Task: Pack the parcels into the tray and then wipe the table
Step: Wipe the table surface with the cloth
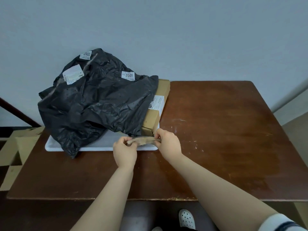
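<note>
Head view: a white tray (106, 144) sits on the left half of a brown worktop (216, 130), its far side toward a grey wall (166, 30). Crumpled black plastic parcels (96, 100) are heaped on the tray. They cover most of it and spill over its near-left corner onto the worktop. White labels on the black plastic read 2002 and 2001. A larger shipping label lies on the far-left part of the heap. A flat cardboard box parcel (160, 95) lies along the right side of the tray, partly under the black plastic, with a printed label on its top face. Only the tray's near strip shows bare.

Above the tray's near-right edge, both hands hold a tan cloth (145, 140) stretched between them. The left hand (125, 152) pinches the cloth's left end with curled fingers. The right hand (168, 144) pinches its right end between thumb and fingertips, just in front of the box's near corner. I cannot tell whether the cloth touches the tray.

The worktop to the right of the tray shows pale scuffs and a duller patch. Left of the tray, beyond the worktop's edge, open cardboard boxes (18, 147) stand on the floor. Below the worktop's near edge a white perforated shoe (186, 219) shows.
</note>
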